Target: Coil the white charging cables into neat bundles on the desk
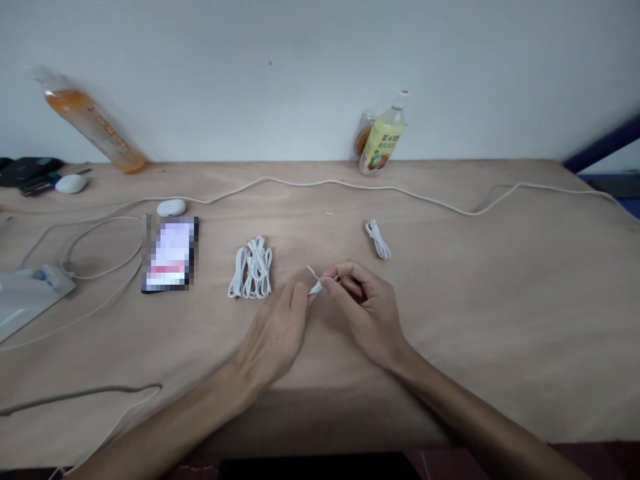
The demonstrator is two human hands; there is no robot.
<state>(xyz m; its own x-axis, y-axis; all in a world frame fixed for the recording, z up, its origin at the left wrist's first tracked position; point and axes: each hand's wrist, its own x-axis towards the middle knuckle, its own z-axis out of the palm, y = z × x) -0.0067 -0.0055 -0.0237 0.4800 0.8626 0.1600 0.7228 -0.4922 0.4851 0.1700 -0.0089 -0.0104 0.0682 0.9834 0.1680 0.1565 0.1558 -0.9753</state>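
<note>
Between my two hands is a small white cable bundle, mostly covered by my fingers. My left hand is closed around its left end, with the back of the hand facing up. My right hand pinches at the other end, where a thin light-coloured strand sticks up; I cannot make out whether it is a tie or a cable end. Several folded white cables lie side by side to the left of my left hand. Another folded white cable rests beyond my right hand.
A phone and a white earbud case lie on the left. An orange drink bottle and a yellow drink bottle lean on the wall. A long white cord crosses the table; a white power strip sits far left.
</note>
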